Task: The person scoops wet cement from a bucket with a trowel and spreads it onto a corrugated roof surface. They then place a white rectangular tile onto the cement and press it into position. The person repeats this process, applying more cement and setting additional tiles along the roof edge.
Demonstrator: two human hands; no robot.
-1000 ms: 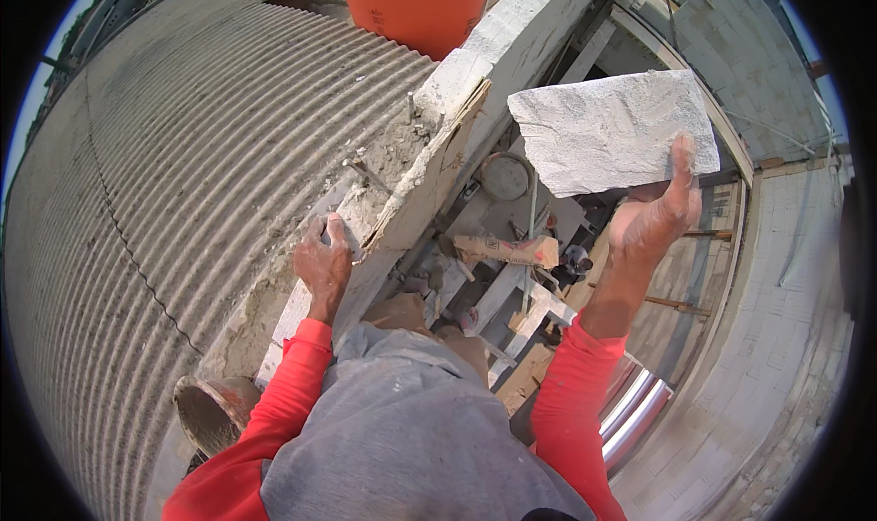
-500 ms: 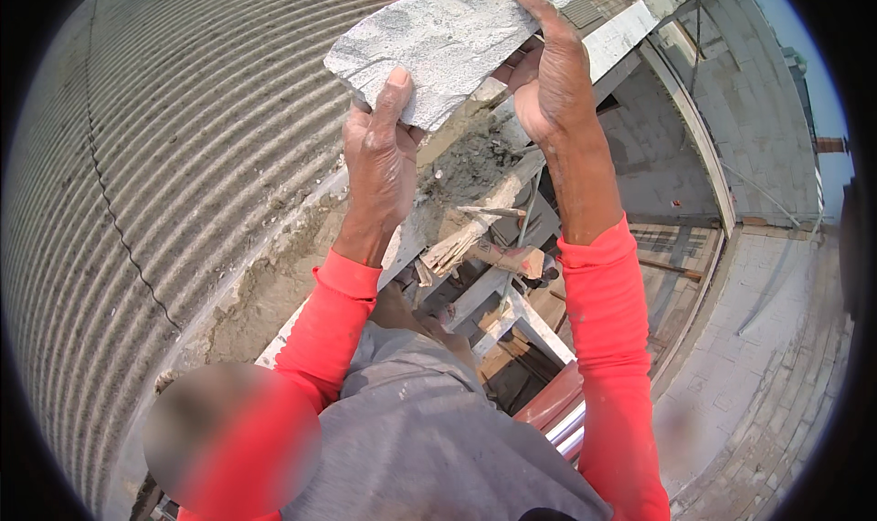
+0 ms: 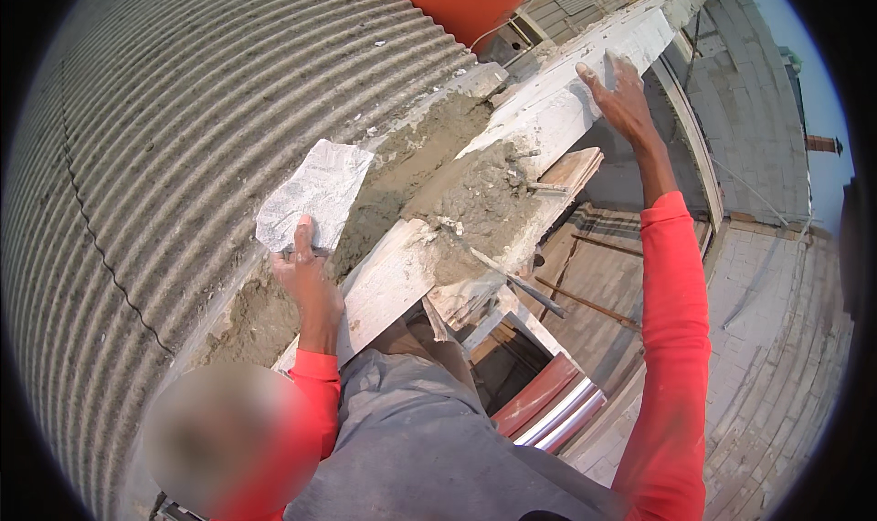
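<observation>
One rough pale block piece (image 3: pixel 320 183) sits left of the frame's centre, its lower end pinched by the left hand (image 3: pixel 309 284) over the edge of the corrugated roof (image 3: pixel 228 110). I see the right hand (image 3: pixel 626 105) spread wide, holding nothing, by the long white block (image 3: pixel 553 115) at upper right; I cannot tell whether they touch. I judge the work partway: grey mortar (image 3: pixel 493 188) is spread mid-frame but uncovered, the held piece not set.
</observation>
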